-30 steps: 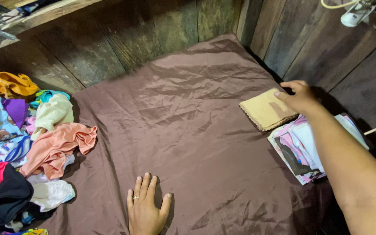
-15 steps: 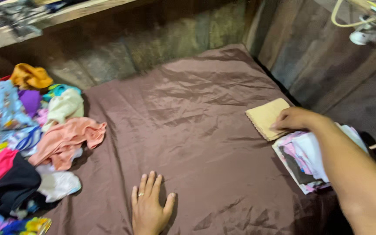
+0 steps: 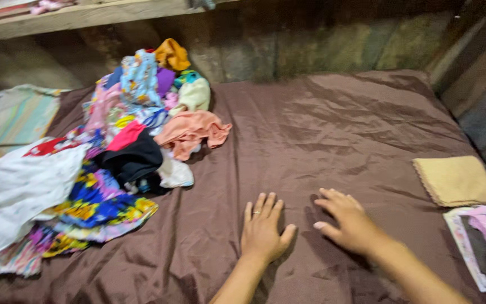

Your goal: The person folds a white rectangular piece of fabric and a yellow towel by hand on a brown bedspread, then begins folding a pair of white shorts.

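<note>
Rough wooden walls point(image 3: 322, 39) enclose a bed covered by a brown satin sheet point(image 3: 322, 129). Both hands lie on bare sheet near the frame's 6 o'clock edge.

Left hand point(image 3: 262, 229): palm down, fingers spread flat, a ring on one finger, holding nothing. Right hand point(image 3: 347, 219): just beside it at 3 o'clock, palm down, fingers loosely extended toward 10 o'clock, also empty.

A heap of unfolded clothes point(image 3: 113, 152) lies at 9 to 10 o'clock from the hands, well apart from them; its nearest pieces are a salmon-pink garment point(image 3: 189, 130) and a small white item point(image 3: 174, 174). A folded tan cloth point(image 3: 457, 180) lies at 3 o'clock, with a stack of folded pink-and-white pieces point(image 3: 485, 242) just below it at 4 o'clock.

Judged step: between items, one fold set aside, none in hand. Taking another piece would call for a reach toward 10 o'clock into the heap, with one garment separated from the tangle.
</note>
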